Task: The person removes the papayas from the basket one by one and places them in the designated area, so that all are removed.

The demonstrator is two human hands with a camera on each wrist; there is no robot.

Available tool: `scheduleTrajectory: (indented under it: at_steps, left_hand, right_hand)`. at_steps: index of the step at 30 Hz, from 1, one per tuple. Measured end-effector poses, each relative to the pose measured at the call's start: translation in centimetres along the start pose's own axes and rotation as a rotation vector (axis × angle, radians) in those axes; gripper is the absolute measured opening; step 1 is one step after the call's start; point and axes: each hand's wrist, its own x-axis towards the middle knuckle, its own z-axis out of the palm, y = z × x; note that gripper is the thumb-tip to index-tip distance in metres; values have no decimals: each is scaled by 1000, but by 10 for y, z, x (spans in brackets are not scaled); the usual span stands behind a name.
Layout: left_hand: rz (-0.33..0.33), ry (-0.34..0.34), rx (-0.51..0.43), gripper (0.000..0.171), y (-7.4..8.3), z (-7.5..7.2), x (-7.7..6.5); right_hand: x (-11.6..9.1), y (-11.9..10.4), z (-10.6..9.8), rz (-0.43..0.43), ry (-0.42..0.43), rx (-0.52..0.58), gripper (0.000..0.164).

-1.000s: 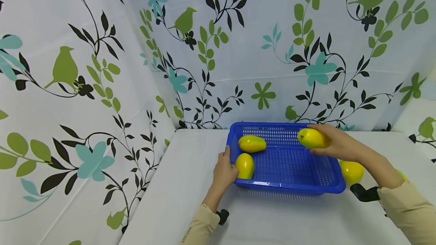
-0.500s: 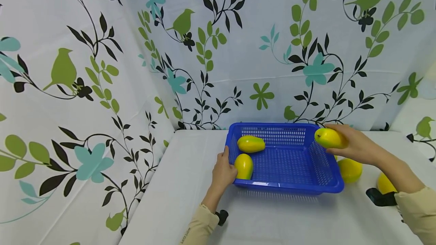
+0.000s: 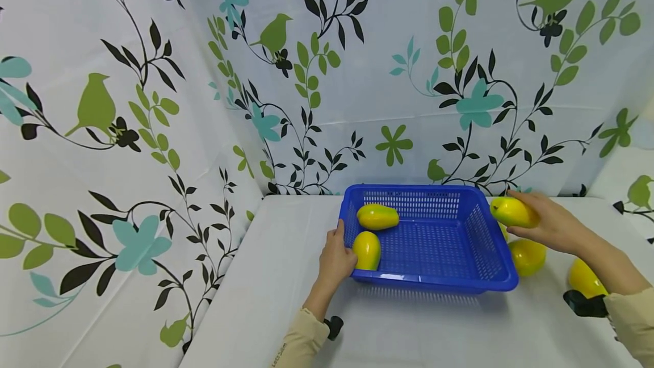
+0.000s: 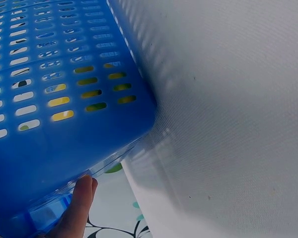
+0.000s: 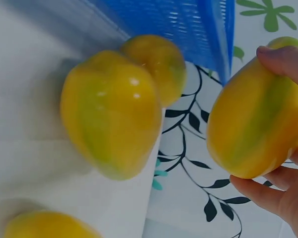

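Wht tbl. L hand grips blue bskt at left; R hand pinches yel. fruit right of bskt.

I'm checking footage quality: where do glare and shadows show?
Head view: glare on the near rim of the blue basket, soft shadow on the table below; left wrist: streaky shadow beside the basket; right wrist: small highlights on a yellow fruit.

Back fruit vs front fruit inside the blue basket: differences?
Pose: back fruit lies crosswise; front fruit lies roughly front to back.
Shape: back fruit looks slimmer, front fruit plumper.
Position: front fruit sits right beside the left hand; back fruit is farther from it.
Shared: both mostly yellow, unheld, at the left end of the blue basket.
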Motion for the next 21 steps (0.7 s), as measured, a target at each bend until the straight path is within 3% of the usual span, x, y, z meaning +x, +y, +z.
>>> scheduleTrajectory:
  at_steps: [8,14,21]
  left_hand:
    - [-4,1,1,71,-1,0,1]
    - [6,6,4,71,-1,0,1]
    - [7,3,17,71,1,0,0]
  right_hand:
    - [-4,21,4,56,-6,-32,88]
    - [-7,41,8,85,17,-19,83]
    - [-14,59,11,184,-36,-17,88]
